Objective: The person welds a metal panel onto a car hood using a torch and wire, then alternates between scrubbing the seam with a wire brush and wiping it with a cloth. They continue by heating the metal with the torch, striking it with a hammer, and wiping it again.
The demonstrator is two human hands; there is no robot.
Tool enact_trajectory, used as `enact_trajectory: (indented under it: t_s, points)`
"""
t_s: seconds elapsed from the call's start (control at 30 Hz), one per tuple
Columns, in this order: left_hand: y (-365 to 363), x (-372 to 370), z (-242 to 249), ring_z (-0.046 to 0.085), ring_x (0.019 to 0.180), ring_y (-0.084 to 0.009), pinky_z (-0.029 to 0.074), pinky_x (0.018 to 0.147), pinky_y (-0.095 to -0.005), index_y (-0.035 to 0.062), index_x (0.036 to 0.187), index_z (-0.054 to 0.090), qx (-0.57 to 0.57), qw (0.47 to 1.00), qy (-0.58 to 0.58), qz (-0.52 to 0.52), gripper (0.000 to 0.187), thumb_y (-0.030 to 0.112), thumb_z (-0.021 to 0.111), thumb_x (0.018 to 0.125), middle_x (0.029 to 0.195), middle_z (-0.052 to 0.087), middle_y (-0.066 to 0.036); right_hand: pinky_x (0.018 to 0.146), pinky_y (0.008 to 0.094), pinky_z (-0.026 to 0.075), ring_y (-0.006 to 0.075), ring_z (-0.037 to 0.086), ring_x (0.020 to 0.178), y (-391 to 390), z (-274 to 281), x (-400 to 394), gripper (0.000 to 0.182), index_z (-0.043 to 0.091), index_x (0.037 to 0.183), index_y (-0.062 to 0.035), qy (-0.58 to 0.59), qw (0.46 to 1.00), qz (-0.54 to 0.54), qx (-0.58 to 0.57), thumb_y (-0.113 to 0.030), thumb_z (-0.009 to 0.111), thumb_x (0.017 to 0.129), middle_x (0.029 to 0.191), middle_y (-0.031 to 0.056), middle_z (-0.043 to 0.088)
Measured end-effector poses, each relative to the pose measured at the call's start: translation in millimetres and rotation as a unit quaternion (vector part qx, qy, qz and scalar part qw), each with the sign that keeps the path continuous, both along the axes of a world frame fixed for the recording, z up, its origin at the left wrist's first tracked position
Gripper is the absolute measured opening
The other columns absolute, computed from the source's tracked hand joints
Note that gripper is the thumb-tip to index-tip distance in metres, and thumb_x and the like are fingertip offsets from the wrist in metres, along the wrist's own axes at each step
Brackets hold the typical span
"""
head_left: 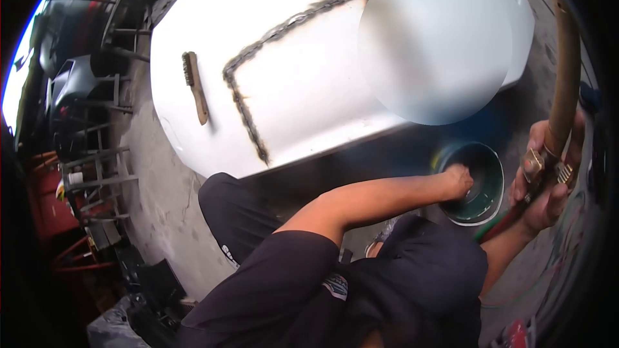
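My left hand (pixel 456 182) reaches over a dark green bucket (pixel 499 183), its fingers curled closed at the mouth. What it holds, if anything, is hidden. On the far right, my right hand (pixel 545 187) is closed around a gas torch (pixel 562 71) with brass valve knobs. The torch's long brownish body points up and away, and red and green hoses run from its lower end. In front of me lies a large white car panel (pixel 309 90) with a dark, scorched weld seam (pixel 264 38) bent at a corner. A wooden-handled wire brush (pixel 196 89) rests on the panel's left part.
A round blurred patch covers the panel's upper right. Metal stands (pixel 97 161) and dark car parts line the left side. Thin hoses (pixel 561 254) lie on the concrete floor (pixel 151 187) at right. My knees are close to the panel's near edge.
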State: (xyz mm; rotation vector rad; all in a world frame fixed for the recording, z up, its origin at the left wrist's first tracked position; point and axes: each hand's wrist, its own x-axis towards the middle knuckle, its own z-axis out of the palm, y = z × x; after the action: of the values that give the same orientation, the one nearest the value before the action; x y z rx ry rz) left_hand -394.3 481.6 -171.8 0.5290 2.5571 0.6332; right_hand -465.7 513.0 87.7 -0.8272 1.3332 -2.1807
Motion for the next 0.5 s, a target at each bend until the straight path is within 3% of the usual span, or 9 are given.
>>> enact_trajectory:
  t_s: [0.1, 0.17, 0.27, 0.37, 0.5]
  points:
    - [8.5, 10.1, -27.4, 0.075, 0.095, -0.0266, 0.059, 0.079, -0.0406, 0.009, 0.098, 0.08, -0.056, 0.996, -0.02, -0.06, 0.02, 0.018, 0.064, 0.089, 0.1, 0.078, -0.009, 0.039, 0.0184, 0.049, 0.01, 0.058, 0.052, 4.8, -4.1, -4.6, 0.106, 0.013, 0.164, -0.0084, -0.017, 1.0, 0.001, -0.02, -0.048, 0.077, 0.09, 0.106, 0.022, 0.05]
    - [24.6, 17.0, -78.7, 0.076, 0.092, -0.0272, 0.06, 0.076, -0.0414, 0.0101, 0.093, 0.08, 0.03, 0.998, 0.031, -0.037, 0.018, 0.021, 0.07, 0.083, 0.095, 0.079, -0.008, 0.039, 0.0188, 0.05, 0.0103, 0.057, 0.052, 5.2, -4.8, -5.9, 0.107, 0.011, 0.164, -0.0082, -0.016, 1.0, 0.013, -0.02, -0.049, 0.076, 0.09, 0.105, 0.0223, 0.048]
    - [16.8, 7.5, -52.9, 0.076, 0.083, -0.0265, 0.06, 0.069, -0.0409, 0.0131, 0.088, 0.08, 0.014, 0.997, -0.04, -0.062, 0.019, 0.025, 0.075, 0.075, 0.089, 0.078, -0.007, 0.039, 0.0193, 0.05, 0.0109, 0.057, 0.052, 3.7, -3.0, -3.8, 0.108, 0.009, 0.164, -0.0079, -0.005, 0.999, 0.022, -0.029, -0.049, 0.076, 0.091, 0.106, 0.0228, 0.048]
    - [32.2, 10.6, -88.3, 0.075, 0.078, -0.0259, 0.06, 0.068, -0.0413, 0.0156, 0.084, 0.079, 0.034, 0.999, 0.011, 0.011, 0.016, 0.025, 0.077, 0.072, 0.084, 0.078, -0.006, 0.039, 0.0198, 0.05, 0.0114, 0.057, 0.053, 2.2, -1.2, -2.3, 0.109, 0.009, 0.164, -0.0073, 0.009, 1.0, -0.002, -0.01, -0.05, 0.076, 0.09, 0.105, 0.0223, 0.048]
    - [23.9, 1.3, -51.6, 0.076, 0.08, -0.0267, 0.06, 0.07, -0.0431, 0.0131, 0.088, 0.079, 0.048, 0.995, -0.074, 0.039, 0.018, 0.025, 0.075, 0.075, 0.087, 0.078, -0.006, 0.038, 0.0199, 0.049, 0.0104, 0.055, 0.054, 2.3, 3.7, 2.1, 0.111, 0.009, 0.164, -0.0073, 0.012, 1.0, 0.007, 0.009, -0.051, 0.078, 0.088, 0.105, 0.0212, 0.048]
